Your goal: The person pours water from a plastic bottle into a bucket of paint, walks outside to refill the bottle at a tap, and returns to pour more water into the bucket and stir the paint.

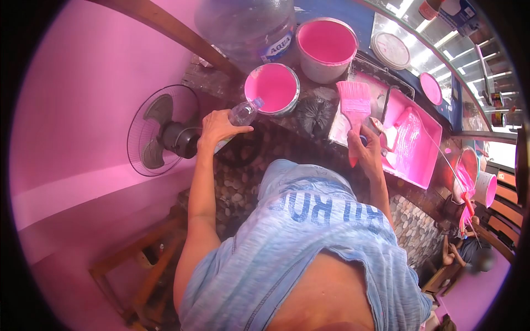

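My left hand (220, 129) is around a small clear plastic bottle (243, 113), its capped end sticking out past my thumb towards a pink paint tub (272, 88). In my right hand (369, 149) is a wide paintbrush (355, 102), bristles up and coated in pink; the tip of its red handle shows below my fingers. A black plastic bag (316, 117) lies between the two hands. Just right of the brush, a pink-coated paint tray (422, 146) holds wet paint and a paint-covered roller (408, 132).
Behind the tub stand a large water jug (245, 27) and a second paint bucket (329, 49). A black fan (165, 129) is at the left by the pink wall. Lids (391, 51) lie at the back right. Farther right are more paint containers and another person (469, 254).
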The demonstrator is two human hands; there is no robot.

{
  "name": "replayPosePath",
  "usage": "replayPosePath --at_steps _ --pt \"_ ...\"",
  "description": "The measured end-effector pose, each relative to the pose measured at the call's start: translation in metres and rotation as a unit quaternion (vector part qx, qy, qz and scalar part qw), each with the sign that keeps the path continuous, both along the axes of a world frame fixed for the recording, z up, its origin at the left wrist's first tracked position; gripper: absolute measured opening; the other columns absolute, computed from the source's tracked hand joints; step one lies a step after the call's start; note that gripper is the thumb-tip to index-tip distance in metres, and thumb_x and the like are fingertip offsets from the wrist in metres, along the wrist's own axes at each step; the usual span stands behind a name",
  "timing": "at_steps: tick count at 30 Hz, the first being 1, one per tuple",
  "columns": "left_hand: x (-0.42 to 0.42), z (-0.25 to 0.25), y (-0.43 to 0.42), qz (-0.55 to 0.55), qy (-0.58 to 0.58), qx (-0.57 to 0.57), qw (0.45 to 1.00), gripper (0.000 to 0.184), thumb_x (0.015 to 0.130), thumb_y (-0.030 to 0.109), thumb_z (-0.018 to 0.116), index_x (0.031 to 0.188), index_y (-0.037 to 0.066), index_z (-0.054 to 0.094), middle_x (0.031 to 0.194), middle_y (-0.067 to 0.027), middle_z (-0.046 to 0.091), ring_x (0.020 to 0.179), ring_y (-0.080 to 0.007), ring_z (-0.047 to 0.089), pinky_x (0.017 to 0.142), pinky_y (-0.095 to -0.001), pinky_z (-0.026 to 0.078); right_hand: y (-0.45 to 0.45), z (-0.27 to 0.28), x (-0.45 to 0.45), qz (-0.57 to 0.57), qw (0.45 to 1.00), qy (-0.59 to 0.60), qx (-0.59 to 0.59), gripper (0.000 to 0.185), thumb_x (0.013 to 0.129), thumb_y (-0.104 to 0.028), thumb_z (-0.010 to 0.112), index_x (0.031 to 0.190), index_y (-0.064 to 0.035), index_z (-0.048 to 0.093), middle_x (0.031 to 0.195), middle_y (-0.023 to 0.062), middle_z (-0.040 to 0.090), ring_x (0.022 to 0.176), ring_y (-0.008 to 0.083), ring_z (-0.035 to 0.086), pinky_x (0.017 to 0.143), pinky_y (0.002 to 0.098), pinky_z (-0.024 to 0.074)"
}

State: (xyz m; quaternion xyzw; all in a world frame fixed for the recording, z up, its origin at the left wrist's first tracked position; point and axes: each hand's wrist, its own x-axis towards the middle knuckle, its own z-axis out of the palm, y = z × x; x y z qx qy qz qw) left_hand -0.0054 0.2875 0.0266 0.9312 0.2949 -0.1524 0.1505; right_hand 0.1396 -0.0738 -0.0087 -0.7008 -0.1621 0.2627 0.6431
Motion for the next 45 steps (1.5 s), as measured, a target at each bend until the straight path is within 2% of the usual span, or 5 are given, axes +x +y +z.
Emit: replayPosePath --at_steps 4,10,16,28,45 --pt "0.0 -0.003 0.004 -0.015 -0.01 0.004 1.0 0.066 0.055 0.065 0.077 0.092 0.01 0.073 0.084 -0.0138 0.071 0.085 -0.0314 0.067 0.08 -0.0399 0.05 0.0 0.001 0.005 0.009 1.0 -0.025 -0.01 0.029 0.092 -0.027 0.063 0.101 0.0008 0.064 0.082 -0.001 0.06 0.074 0.0052 0.052 0.065 0.0231 0.0426" --pt "0.003 -0.001 0.009 -0.028 0.005 0.011 1.0 0.063 0.055 0.063 0.078 0.085 0.008 0.074 0.077 -0.014 0.07 0.08 -0.0303 0.068 0.078 -0.04 0.05 0.015 0.005 0.006 0.002 1.0 0.012 -0.001 0.026 0.09 -0.025 0.065 0.096 0.0005 0.064 0.078 -0.0021 0.059 0.071 0.0048 0.051 0.064 0.0235 0.0423" --pt "0.007 0.003 0.011 -0.021 0.018 0.008 1.0 0.066 0.052 0.064 0.078 0.085 0.007 0.074 0.078 -0.0154 0.07 0.08 -0.0316 0.068 0.077 -0.0395 0.05 0.025 0.007 0.005 0.022 1.0 -0.011 -0.003 0.023 0.09 -0.024 0.065 0.089 -0.0007 0.063 0.074 -0.0028 0.057 0.07 0.0047 0.051 0.062 0.0229 0.0413" --pt "0.004 0.002 0.011 -0.015 0.014 0.009 1.0 0.066 0.053 0.063 0.079 0.085 0.005 0.074 0.077 -0.0151 0.07 0.08 -0.0307 0.068 0.079 -0.0386 0.05 0.025 0.008 0.009 0.032 0.999 0.022 -0.012 0.024 0.09 -0.025 0.066 0.091 -0.0014 0.063 0.07 -0.0029 0.057 0.065 0.0046 0.051 0.061 0.0224 0.0416" --pt "0.011 0.01 0.011 -0.015 0.055 0.005 0.998 0.067 0.051 0.063 0.08 0.083 0.005 0.074 0.078 -0.0158 0.07 0.081 -0.0305 0.068 0.079 -0.0388 0.05 0.033 0.005 0.004 0.037 0.999 -0.016 -0.01 0.026 0.09 -0.027 0.065 0.088 -0.0017 0.063 0.071 -0.0018 0.059 0.067 0.0054 0.052 0.062 0.0237 0.0418"
